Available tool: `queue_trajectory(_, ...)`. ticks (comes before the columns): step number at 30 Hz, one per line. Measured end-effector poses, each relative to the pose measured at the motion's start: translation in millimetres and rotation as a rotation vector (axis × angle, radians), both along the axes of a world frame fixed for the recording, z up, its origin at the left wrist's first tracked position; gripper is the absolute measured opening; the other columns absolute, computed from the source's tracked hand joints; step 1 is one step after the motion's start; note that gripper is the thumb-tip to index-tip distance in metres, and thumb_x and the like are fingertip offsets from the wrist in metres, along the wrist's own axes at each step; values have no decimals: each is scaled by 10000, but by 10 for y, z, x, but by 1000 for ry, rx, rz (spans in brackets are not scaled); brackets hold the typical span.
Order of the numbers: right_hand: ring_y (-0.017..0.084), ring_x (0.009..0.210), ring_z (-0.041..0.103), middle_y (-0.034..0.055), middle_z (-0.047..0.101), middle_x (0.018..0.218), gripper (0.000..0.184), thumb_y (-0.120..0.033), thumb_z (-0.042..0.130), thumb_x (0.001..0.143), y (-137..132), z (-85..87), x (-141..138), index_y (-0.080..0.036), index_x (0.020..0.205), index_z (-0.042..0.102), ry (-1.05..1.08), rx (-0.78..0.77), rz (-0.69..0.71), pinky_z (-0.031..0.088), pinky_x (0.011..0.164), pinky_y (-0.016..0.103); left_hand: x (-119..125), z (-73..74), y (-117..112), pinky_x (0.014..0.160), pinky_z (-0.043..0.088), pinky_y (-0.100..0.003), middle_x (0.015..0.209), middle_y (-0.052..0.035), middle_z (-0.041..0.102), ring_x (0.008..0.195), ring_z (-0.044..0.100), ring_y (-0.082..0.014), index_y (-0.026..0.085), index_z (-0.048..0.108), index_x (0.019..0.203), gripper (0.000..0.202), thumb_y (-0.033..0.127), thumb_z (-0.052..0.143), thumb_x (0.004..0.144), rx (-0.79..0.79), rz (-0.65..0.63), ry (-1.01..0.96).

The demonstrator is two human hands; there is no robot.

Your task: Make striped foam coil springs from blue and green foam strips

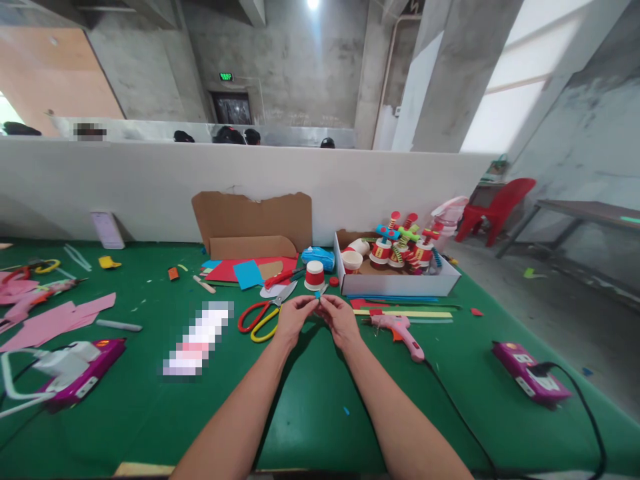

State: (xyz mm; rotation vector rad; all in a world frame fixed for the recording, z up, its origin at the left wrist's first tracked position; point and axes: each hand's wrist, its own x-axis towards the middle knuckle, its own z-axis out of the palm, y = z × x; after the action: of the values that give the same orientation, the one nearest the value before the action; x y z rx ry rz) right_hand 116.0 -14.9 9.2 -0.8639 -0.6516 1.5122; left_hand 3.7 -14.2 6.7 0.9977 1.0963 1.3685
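Note:
My left hand [294, 317] and my right hand [338, 317] meet above the green table [300, 413], fingertips pinched together on a tiny blue piece [318, 294]. Just beyond them stands a white paper cup with a red band [315, 274]. Red and yellow scissors [263, 315] lie left of my left hand. A pink glue gun [399, 329] lies to the right of my right hand.
A white box [395, 283] at right holds several decorated paper cups. Coloured sheets [240, 270] and a cardboard piece [250, 223] lie at the back. Purple power strips [530, 370] [83, 377] sit on both sides. Pink paper scraps [50, 320] lie left. A red chair [497, 207] stands off the table.

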Motion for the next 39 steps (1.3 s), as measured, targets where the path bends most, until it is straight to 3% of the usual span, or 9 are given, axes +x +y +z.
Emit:
queue_trajectory(7,102,536,570,-27,638,598,334,-335,823,446,-24,26,-48,-175,678,643,-108,57,-5,516,635,285,-19,-29,32,634,451,-269,621,-13,650,589,569,-129,145,674,701,362,377,804,456,-32,-6,-86)
queue_trajectory(11,104,556,566,-13,646,683,314,-438,731,572,-105,217,38,-189,733,627,-297,76,-31,493,606,271,-19,-33,18,576,410,-243,598,11,616,527,508,-91,138,664,711,410,386,815,422,-38,18,-136)
queue_trajectory(14,130,638,591,14,664,777,299,-459,639,668,-281,420,345,-198,812,632,-540,212,-91,495,661,290,-3,-10,2,570,395,-237,586,20,596,529,494,-86,136,663,718,411,397,807,435,-4,16,-133)
queue_trajectory(17,166,744,600,45,670,823,246,-410,589,719,-540,536,860,-191,819,638,-1027,322,-218,472,743,315,20,16,-5,577,397,-239,585,26,585,537,490,-85,135,661,729,421,413,797,443,-3,17,-125)
queue_trajectory(19,187,774,589,66,664,839,230,-378,568,729,-697,535,1218,-179,819,638,-1347,266,-305,451,758,327,34,29,-4,580,401,-239,588,27,584,540,491,-83,135,655,728,427,418,795,441,-12,15,-124)
queue_trajectory(22,202,801,595,90,660,863,239,-362,589,723,-825,443,1585,-162,845,634,-1651,117,-235,430,723,300,51,38,-7,569,399,-230,579,28,581,530,486,-77,134,646,718,414,407,795,444,-23,2,-137)
queue_trajectory(27,200,754,609,103,668,851,188,-194,536,730,-777,276,1637,-148,895,613,-1873,-130,1,334,578,257,69,47,-30,548,397,-219,562,29,575,516,481,-71,129,641,696,381,384,792,457,-20,-21,-138)
queue_trajectory(32,194,673,605,71,642,715,29,-189,511,727,-738,323,1548,-175,728,536,-1700,-137,-30,345,556,262,67,59,-32,516,387,-205,539,34,570,489,484,-63,127,634,670,363,365,804,454,-36,-29,-167)
queue_trajectory(39,155,573,608,-8,629,635,322,-304,689,566,-815,509,1356,-205,830,534,-708,-43,-208,459,530,255,57,83,-51,552,446,-228,610,-28,650,534,576,-103,121,630,688,344,322,813,477,-120,-81,-208)
